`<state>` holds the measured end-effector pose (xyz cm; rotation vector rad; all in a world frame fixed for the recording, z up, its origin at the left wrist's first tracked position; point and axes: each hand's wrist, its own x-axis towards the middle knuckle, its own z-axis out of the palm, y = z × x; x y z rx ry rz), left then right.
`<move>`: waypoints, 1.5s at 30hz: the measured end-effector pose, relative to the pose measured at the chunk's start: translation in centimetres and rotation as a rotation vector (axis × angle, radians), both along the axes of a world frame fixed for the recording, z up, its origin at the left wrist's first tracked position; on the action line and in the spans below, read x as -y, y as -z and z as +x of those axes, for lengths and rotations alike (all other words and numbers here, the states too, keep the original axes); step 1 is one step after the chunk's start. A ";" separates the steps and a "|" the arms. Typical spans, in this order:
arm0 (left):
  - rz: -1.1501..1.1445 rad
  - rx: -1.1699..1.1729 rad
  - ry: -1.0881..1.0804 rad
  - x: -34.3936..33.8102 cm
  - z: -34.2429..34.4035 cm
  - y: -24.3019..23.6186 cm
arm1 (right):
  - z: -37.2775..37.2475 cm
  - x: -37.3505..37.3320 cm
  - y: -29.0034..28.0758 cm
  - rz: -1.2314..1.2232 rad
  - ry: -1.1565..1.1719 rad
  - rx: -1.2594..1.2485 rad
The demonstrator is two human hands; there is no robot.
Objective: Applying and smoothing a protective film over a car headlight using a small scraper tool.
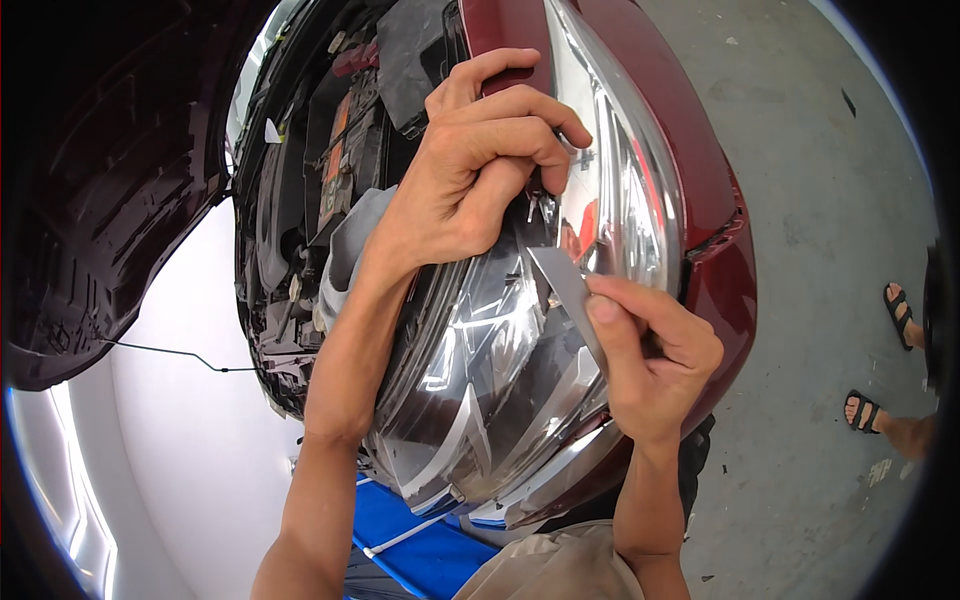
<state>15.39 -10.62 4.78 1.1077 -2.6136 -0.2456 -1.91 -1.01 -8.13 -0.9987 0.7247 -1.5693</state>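
My right hand (655, 360) pinches a flat, narrow grey strip (565, 283) between thumb and fingers. The strip's free end reaches up and left, over the border between the clear headlight (480, 350) and the shiny chrome trim (590, 170) of a dark red car. Above it, my left hand (490, 150) rests at the trim's inner edge. Its fingers are bent, with thumb and forefinger drawn together near a dark gap; what they hold, if anything, is hidden. Its outer fingers lie over the red bodywork and the chrome.
The raised hood (120, 150) hangs at the left, with a thin prop rod (180, 355) below it. Beside my left forearm, a grey cloth (352, 245) lies at the engine bay (330, 150). A blue panel (420, 540) is low down. Another person's sandalled feet (862, 410) stand at right.
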 end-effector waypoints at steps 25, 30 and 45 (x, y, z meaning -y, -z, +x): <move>-0.494 0.684 -0.365 -0.8 -7.2 0.9 | -1.4 -0.6 2.2 0.138 0.029 0.567; -0.413 0.327 -0.266 7.7 -7.1 -6.7 | -0.9 -1.0 1.6 0.158 -0.019 0.623; -0.038 0.262 -0.623 -16.1 -5.0 -3.0 | -0.6 0.6 0.9 0.289 -0.023 0.514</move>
